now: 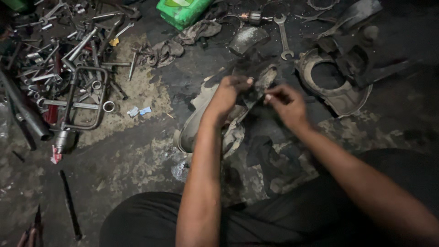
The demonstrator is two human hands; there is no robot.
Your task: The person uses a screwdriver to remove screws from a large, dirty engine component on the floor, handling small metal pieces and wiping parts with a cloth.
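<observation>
Grease-blackened concrete floor, seen from the head camera looking down over the person's dark-trousered knees.

Centre: a dirty, pale engine cover lies on the floor, its curved rim toward the near edge. The left hand is closed around the upper end of a dark, grimy part that rests over the cover, thumb on top. The right hand pinches the same part from the other side, fingertips curled in on its edge; both hands therefore grasp it, close together. A dark rag is spread on the floor just below the hands.

Far right: a second round housing with a circular opening lies well apart from the hands, dark plates stacked against it. An open-ended spanner lies between the two housings toward the far edge.

Far edge, centre: a green plastic container, with a crumpled grey cloth just beside it.

Far left corner: a heap of sockets, wrenches and rods, including a bent metal frame. A small red-tipped object lies near the left edge, and a thin black rod nearer the near left corner.
</observation>
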